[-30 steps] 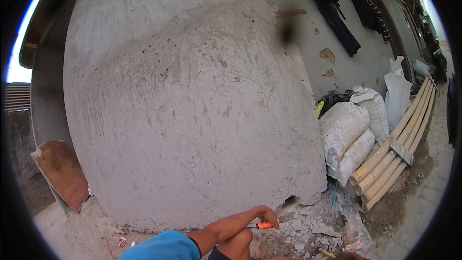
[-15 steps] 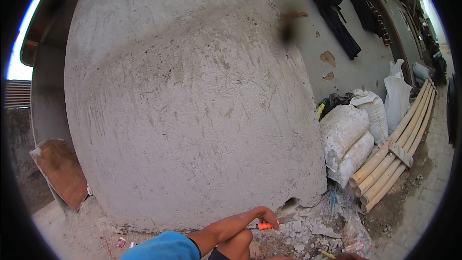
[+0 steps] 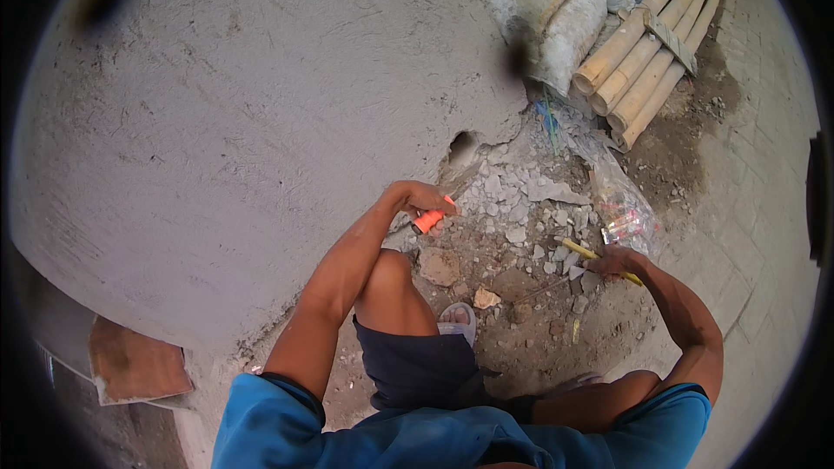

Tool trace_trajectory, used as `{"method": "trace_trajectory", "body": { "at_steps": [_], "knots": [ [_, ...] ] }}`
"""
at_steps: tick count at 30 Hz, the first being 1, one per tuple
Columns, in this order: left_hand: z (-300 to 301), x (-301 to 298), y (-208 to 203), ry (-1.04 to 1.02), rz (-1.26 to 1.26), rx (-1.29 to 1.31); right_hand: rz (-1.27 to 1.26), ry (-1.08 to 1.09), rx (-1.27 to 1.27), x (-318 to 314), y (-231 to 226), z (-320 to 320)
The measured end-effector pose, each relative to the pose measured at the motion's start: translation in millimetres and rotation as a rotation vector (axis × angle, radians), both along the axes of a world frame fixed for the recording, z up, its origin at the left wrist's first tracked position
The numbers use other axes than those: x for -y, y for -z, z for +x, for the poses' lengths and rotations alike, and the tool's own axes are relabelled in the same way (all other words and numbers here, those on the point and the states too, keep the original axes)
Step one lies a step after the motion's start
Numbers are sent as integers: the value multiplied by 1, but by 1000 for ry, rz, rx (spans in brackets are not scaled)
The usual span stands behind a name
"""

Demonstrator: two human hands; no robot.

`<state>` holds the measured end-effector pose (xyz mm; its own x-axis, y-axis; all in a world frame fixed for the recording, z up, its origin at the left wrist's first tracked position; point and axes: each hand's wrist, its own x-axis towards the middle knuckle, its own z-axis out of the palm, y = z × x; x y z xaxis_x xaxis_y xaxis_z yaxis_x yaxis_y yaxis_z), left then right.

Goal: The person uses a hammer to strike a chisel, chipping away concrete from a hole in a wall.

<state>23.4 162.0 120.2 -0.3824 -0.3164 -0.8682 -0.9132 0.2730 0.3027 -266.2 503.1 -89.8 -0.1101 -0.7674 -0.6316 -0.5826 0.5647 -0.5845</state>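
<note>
My left hand [image 3: 422, 195] is closed around an orange-handled tool [image 3: 429, 221] with a dark end, low against the grey rendered wall [image 3: 287, 139]. Its working tip is not clear. A rough hole [image 3: 462, 146] opens at the wall's foot, just beyond that hand. Over on the right, my right hand [image 3: 615, 260] grips a yellow-handled tool [image 3: 577, 248], held low over the dirt; I cannot make out its head. Broken grey rubble [image 3: 512, 191] lies between the two hands, spilling from below the hole.
Several bamboo poles [image 3: 647, 52] joined by a crosspiece lie at the far right, beside filled white sacks [image 3: 569, 35]. A clear plastic bag [image 3: 627, 208] rests by the rubble. A brown board [image 3: 137, 360] leans at the lower left. Paving [image 3: 747, 182] runs along the right.
The view has tipped down, bringing both hands, my knees and the rubble well into sight. My left hand still holds the orange-handled tool; my right hand, barely visible before, now shows fully.
</note>
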Motion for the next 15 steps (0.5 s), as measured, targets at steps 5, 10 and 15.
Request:
{"method": "trace_trajectory", "body": {
  "at_steps": [5, 10, 15],
  "knots": [
    [2, 2, 19, -56, 42, -1, 105, 8, 4, -8, 21, -2],
    [15, 5, 38, -164, 98, -89, 32, 7, -30, -11, 17, 11],
    [23, 6, 64, -419, 131, -205, 3, 36, 25, -15, 25, 10]
  ]
}}
